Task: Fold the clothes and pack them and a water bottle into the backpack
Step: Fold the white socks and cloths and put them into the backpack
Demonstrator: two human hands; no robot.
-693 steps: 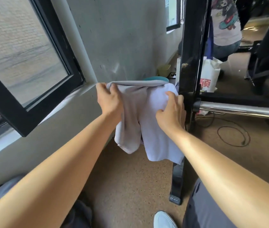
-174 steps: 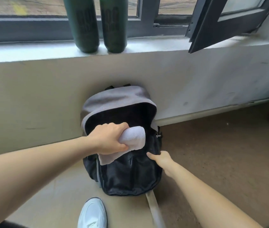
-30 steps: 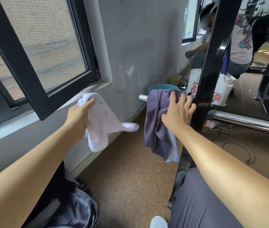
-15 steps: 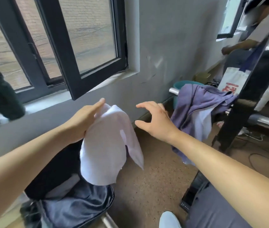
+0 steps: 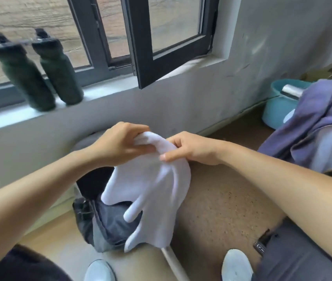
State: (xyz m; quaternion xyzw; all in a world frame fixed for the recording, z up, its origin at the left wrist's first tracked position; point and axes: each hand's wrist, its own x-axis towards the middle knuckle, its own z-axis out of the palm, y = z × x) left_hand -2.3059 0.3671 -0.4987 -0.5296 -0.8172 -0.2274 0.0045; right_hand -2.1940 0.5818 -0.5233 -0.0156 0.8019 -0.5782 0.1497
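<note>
Both forearms reach forward from the bottom corners and meet at the middle of the view, where the two hands hold a white garment (image 5: 151, 189) up by its top edge. The left hand (image 5: 120, 145) is turned palm inward, wrist slightly bent, its fingers (image 5: 138, 130) curled over a bunched fold of the cloth with the thumb closing underneath. The right hand (image 5: 191, 149) sits just beside it, knuckles up, pinching the same edge between thumb and forefinger; the other fingers are tucked behind the cloth and cannot be seen well. The two hands are almost touching across the fold.

The white garment hangs loose below the hands, blurred at its lower lobes, directly above and in front of the backpack (image 5: 108, 226). The backpack stands on the floor (image 5: 222, 209) against the wall under the windowsill (image 5: 104, 88), its main compartment open and dark inside, its front panel sagging forward.

Two dark green water bottles (image 5: 25, 78) stand upright side by side on the windowsill, well apart from the hands. To the right a purple garment (image 5: 313, 126) is draped over a metal bar (image 5: 291, 91), with a teal basin (image 5: 276, 106) on the floor behind it. Two white shoes (image 5: 236, 264) show at the bottom edge.
</note>
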